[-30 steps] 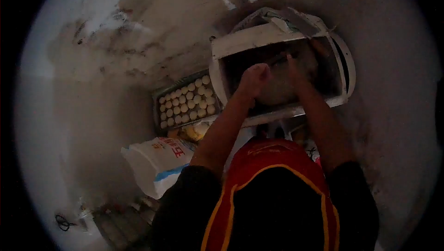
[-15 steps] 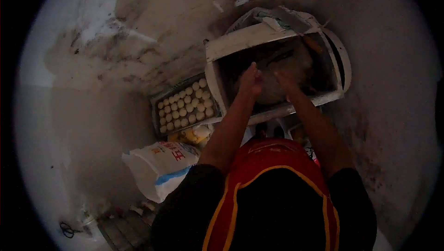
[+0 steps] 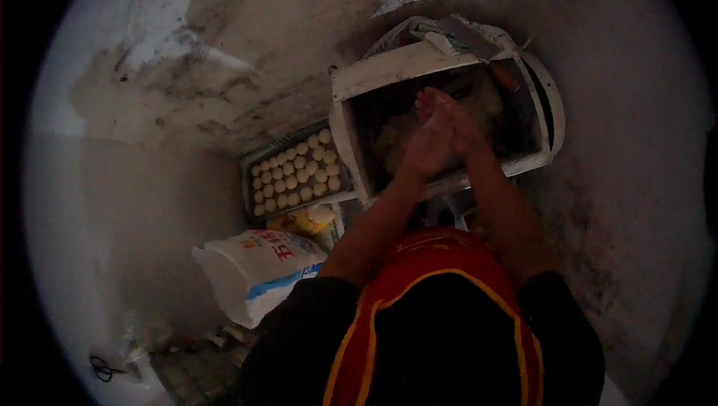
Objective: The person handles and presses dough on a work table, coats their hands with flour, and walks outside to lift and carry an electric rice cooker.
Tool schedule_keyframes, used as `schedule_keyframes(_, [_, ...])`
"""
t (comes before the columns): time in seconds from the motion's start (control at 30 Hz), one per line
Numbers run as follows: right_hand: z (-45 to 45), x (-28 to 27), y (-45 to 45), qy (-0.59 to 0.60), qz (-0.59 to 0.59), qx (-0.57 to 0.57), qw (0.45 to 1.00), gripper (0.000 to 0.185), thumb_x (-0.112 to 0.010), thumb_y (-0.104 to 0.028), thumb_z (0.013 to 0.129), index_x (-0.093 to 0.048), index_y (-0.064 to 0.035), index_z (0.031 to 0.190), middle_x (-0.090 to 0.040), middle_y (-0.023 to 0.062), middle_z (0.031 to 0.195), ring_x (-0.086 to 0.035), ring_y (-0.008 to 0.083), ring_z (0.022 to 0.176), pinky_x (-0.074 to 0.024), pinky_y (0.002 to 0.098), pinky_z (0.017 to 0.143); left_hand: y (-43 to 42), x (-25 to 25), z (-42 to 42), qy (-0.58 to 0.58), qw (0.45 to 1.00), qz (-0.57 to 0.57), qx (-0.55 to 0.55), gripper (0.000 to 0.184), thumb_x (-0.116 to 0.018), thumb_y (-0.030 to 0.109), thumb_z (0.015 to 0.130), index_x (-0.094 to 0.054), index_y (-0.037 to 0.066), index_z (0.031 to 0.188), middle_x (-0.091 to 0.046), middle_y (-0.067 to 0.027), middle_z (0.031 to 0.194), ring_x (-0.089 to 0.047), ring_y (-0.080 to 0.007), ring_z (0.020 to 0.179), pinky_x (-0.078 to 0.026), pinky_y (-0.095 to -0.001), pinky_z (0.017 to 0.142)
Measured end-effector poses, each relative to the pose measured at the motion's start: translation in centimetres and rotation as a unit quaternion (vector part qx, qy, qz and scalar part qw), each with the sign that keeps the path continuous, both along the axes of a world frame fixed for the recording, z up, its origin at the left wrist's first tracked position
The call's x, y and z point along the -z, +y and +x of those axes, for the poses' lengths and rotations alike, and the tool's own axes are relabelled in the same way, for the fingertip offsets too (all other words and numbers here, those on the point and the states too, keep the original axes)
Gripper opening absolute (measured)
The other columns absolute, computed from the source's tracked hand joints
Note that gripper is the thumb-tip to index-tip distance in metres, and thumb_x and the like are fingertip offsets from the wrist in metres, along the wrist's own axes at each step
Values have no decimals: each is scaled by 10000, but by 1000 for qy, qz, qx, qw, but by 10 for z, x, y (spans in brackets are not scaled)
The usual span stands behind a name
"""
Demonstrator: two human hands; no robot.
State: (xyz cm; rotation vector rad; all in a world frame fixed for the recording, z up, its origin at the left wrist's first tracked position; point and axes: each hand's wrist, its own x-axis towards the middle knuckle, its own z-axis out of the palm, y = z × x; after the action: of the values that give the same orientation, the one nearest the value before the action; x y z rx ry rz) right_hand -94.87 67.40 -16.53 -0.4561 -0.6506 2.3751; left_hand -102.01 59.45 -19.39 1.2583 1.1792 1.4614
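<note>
Box (image 3: 383, 71), one, under two hands (image 3: 428, 145) (image 3: 467, 133); whether their fingers (image 3: 423, 104) grip anything, I cannot tell.

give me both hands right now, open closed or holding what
Left hand: against the right, over the box; open or closed, cannot be told.
Right hand: against the left; anything between them is hidden, cannot be told.

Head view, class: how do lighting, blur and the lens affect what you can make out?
Head view: dim overall, with curved black corners; head view: deep shadow inside the white-rimmed box obscures its contents; head view: left hand and right hand look soft, fine detail lost; head view: the white sack stands out comparatively bright.
</note>
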Motion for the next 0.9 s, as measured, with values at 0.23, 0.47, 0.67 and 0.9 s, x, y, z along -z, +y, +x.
schedule_keyframes(0.23, [-8,54,2,-174,22,84,981,266,-507,-334,881,-542,-71,891,-547,42,798,-510,163,693,-438,318,644,-15,-5,3,254,963,45,-75,622,-451,294,911,-132,26,1372,-282,-136,1372,-351,-274,1211,-320,-351,970])
schedule_keyframes(0.47, [13,-12,7,-176,-142,24,974,492,-378,-551,866,-486,-96,710,-434,26,478,-414,191,426,-396,363,454,-17,-78,19,373,927,-44,26,659,-417,331,913,-61,40,1385,-199,-193,1406,-342,-343,1216,-305,-379,980])
schedule_keyframes(0.67, [-13,1,-3,-142,-121,58,981,605,-218,-537,904,-483,-63,1170,-578,133,1026,-562,227,902,-432,354,823,-11,-25,9,212,969,-130,2,595,-370,293,933,-72,52,1388,-192,-189,1408,-326,-308,1232,-283,-351,997])
schedule_keyframes(0.9, [-13,-48,-69,-197,345,55,916,649,-261,-428,923,11,-75,1394,-75,107,1447,-130,222,1318,-101,361,1065,2,-16,-20,-117,974,-181,-67,536,-344,311,941,-163,53,1375,-316,-106,1354,-354,-267,1182,-294,-318,980])
